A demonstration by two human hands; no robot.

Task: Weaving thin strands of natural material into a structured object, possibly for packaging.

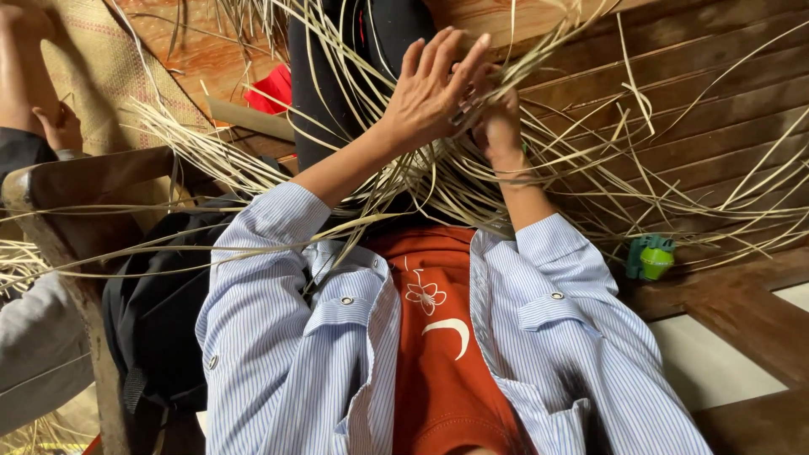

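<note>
A person in a blue-and-white striped shirt (278, 337) over an orange top (438, 337) works a tangle of long, pale, flat straw-coloured weaving strips (590, 168), which fans out from about 9 o'clock round to 3 o'clock across the dark wooden slatted bench (725, 109). Both hands meet at 12 o'clock in the thick of the strips. The left hand (434, 88) lies flat with fingers spread, pressing on the crossing strands. The right hand (497, 118) sits just behind it, touching it, fingers curled among the strips; whether it pinches one strand cannot be made out. To do this well, the flat hand should pin the crossing firmly while the other draws one strip at a time, keeping it untwisted. A small green plastic object (649, 257) rests on the bench at 3 o'clock. Another person's bare arm (21, 76) shows at 10 o'clock.
</note>
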